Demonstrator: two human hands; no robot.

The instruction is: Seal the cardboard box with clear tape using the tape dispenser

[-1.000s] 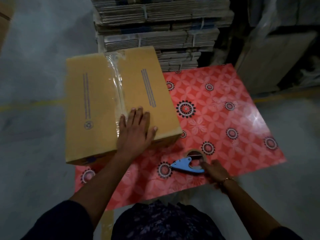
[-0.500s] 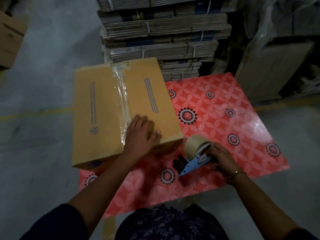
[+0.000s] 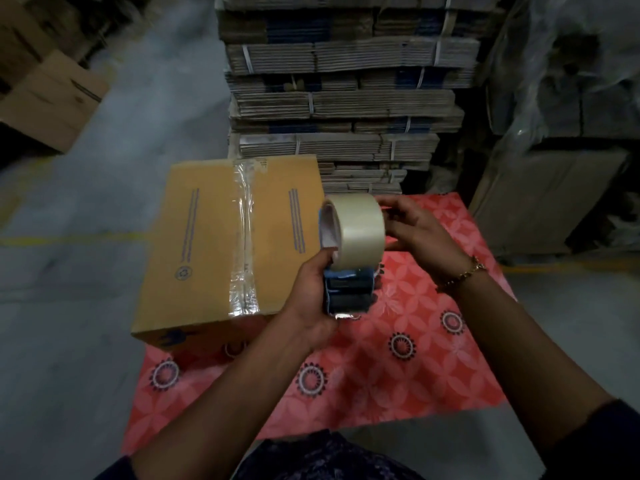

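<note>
Hands hold the tape dispenser (image 3: 349, 289) in the air above the surface (image 3: 398, 386), which wears a red flower-patterned cover. Left hand (image 3: 311, 296) is clamped round the blue frame; right hand (image 3: 415, 230) is closed on the far side of the clear tape roll (image 3: 356, 230), apparently feeling for the free end. No tape is drawn out. Cardboard box (image 3: 228, 244) sits on the left part of the surface, flaps shut, just beside the dispenser and untouched. One crinkled tape strip (image 3: 244, 237) already runs along its centre seam from far edge to near edge. Judgement: main seam done; any further strips remain. Beyond stand bundled flat cartons (image 3: 346, 91), on a grey concrete floor (image 3: 69, 271).
</note>
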